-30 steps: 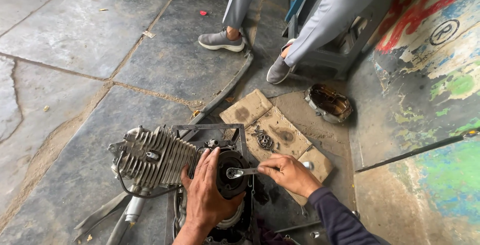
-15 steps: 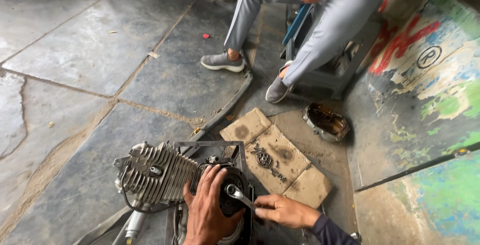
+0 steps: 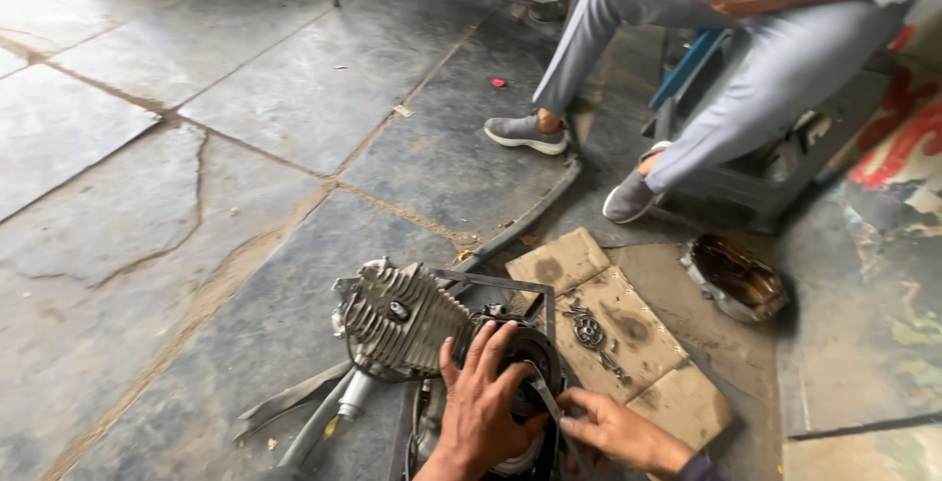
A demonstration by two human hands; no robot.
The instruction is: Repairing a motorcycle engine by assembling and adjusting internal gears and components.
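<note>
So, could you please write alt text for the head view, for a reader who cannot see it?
A person's left hand presses on a round black engine part while the right hand holds a wrench against it; a finned cylinder lies to the left on the stone floor. Another person sits behind.

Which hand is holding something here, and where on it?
The right hand grips a slim metal wrench by its lower handle end; the left hand lies spread flat on the round black engine cover, pressing, not gripping.
</note>
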